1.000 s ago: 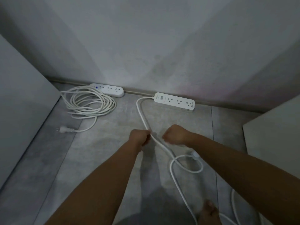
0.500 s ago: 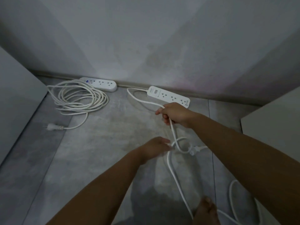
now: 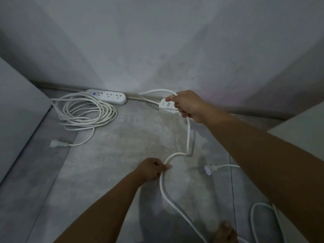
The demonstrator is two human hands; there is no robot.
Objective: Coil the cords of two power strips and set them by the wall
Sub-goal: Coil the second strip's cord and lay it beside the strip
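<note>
Work looks half done — one power strip (image 3: 109, 96) lies coiled by the wall (image 3: 157, 41); right hand (image 3: 188, 106) grips the second cord (image 3: 188, 137) in a loop, left hand (image 3: 151, 169) pinches slack.

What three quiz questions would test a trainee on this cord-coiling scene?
1. True or false: the coiled cord lies beside the left strip.
2. Fill in: the plug right of the left hand lies on the ____.
3. Multiple choice: the right hand grips A) that plug, B) the loose cord, C) nothing.

Key: 1 true; 2 floor; 3 B.
</note>
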